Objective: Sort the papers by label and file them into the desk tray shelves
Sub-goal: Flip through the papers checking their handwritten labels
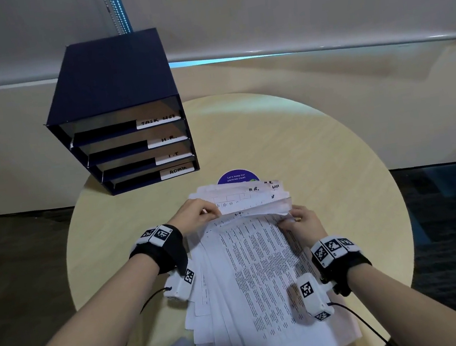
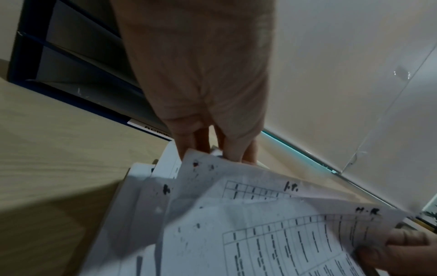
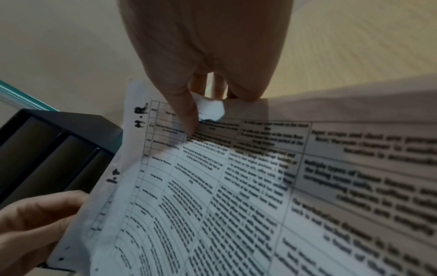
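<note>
- Papers (image 1: 264, 270) lie in a messy fanned pile on the round table (image 1: 336, 157), right in front of the person.
- Near ends of the papers hang over the table's near edge.
- Left hand (image 1: 194, 214) pinches the far left corner of some top sheets and lifts them up.
- Right hand (image 1: 300, 218) pinches the far right edge of the lifted sheets, thumb on top.
- Lifted sheets curl up, so the page under them shows.
- In the right wrist view, the top sheet has "H.R." written by hand, and the one under it says "I.T".
- Just past the pile, a round purple sticker (image 1: 237, 176) peeks out on the table.
- Farther back on the left stands the dark blue tray (image 1: 108, 81) with four shelves.
- Its labels read, top to bottom, "TASK LIST", "H.R.", "I.T" and "ADMIN".
</note>
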`<state>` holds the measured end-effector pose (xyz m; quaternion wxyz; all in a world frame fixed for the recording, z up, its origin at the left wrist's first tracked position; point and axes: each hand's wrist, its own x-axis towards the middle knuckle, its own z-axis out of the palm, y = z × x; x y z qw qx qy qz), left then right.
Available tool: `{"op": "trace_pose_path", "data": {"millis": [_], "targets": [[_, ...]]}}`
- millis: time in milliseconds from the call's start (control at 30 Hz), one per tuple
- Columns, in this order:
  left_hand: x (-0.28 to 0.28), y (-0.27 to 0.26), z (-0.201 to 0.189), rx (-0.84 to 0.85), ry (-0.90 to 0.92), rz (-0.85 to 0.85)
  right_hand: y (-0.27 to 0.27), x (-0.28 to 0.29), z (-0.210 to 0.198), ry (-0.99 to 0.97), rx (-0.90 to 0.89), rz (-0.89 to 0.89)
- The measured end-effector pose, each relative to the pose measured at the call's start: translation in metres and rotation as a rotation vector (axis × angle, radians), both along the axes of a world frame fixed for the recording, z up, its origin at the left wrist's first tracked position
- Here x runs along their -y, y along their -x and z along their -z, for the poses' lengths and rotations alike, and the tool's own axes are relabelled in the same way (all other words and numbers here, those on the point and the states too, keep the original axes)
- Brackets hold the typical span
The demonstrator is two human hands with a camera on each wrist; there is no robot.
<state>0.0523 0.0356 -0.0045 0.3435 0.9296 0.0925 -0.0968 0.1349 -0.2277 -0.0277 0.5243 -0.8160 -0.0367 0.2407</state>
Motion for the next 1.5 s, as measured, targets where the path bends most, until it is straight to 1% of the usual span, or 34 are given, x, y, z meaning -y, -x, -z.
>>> {"op": "trace_pose_path", "data": {"millis": [67,133,167,233,300,367,500,533,567,633,700,767,867,933,1033,1100,1233,1300,1333,1400,1500], "targets": [[-0.003,-0.001,0.002,-0.021,0.024,-0.031,0.001,-0.001,-0.002,-0.002,-0.043,-0.011],[-0.003,-0.003,0.007,0.004,0.069,-0.115,0.001,0.0,-0.004,-0.008,-0.036,-0.022],[-0.003,-0.004,0.009,0.034,0.026,-0.145,0.002,0.001,-0.004,-0.007,-0.028,-0.033],[-0.004,-0.008,0.012,0.068,-0.22,-0.147,0.002,0.003,-0.005,-0.012,-0.012,-0.053],[-0.004,-0.01,0.013,0.036,-0.431,-0.111,0.002,0.005,-0.004,0.006,0.016,-0.067],[-0.003,-0.011,0.015,0.021,-0.525,-0.1,0.003,0.008,-0.002,0.042,0.041,-0.093],[-0.001,-0.005,0.019,0.229,-0.583,-0.116,0.005,0.015,0.003,0.114,0.105,-0.133],[-0.002,-0.003,0.019,0.23,-0.56,-0.089,0.005,0.017,0.002,0.114,0.124,-0.147],[-0.005,-0.002,0.02,0.188,-0.504,-0.061,0.005,0.019,0.002,0.112,0.146,-0.167],[-0.01,0.0,0.021,-0.028,-0.34,-0.043,0.003,0.023,0.003,0.098,0.161,-0.193],[-0.017,0.001,0.021,-0.2,-0.205,-0.094,0.003,0.025,0.004,0.084,0.153,-0.213],[-0.024,0.004,0.02,-0.273,-0.156,-0.135,0.004,0.025,0.005,0.072,0.153,-0.251],[-0.03,0.008,0.013,-0.363,-0.137,-0.102,0.008,0.019,0.002,0.046,0.155,-0.319],[-0.031,0.009,0.01,-0.339,-0.097,-0.111,0.011,0.015,0.0,0.031,0.162,-0.357],[-0.027,0.009,0.007,-0.183,-0.042,-0.191,0.012,0.011,-0.001,0.019,0.153,-0.376],[-0.027,0.009,0.006,-0.131,0.015,-0.227,0.011,0.011,0.0,0.021,0.126,-0.365],[-0.029,0.01,0.0,-0.155,0.183,-0.224,0.011,0.014,0.003,0.007,0.088,-0.342],[-0.031,0.011,-0.004,-0.158,0.251,-0.258,0.011,0.015,0.0,-0.038,0.075,-0.323],[-0.031,0.011,-0.005,-0.149,0.268,-0.284,0.011,0.016,-0.004,-0.07,0.064,-0.31],[-0.036,0.01,-0.006,-0.119,0.246,-0.334,0.01,0.017,-0.008,-0.125,0.028,-0.291],[-0.039,0.009,-0.007,-0.091,0.211,-0.363,0.008,0.017,-0.012,-0.141,0.005,-0.322]]}}
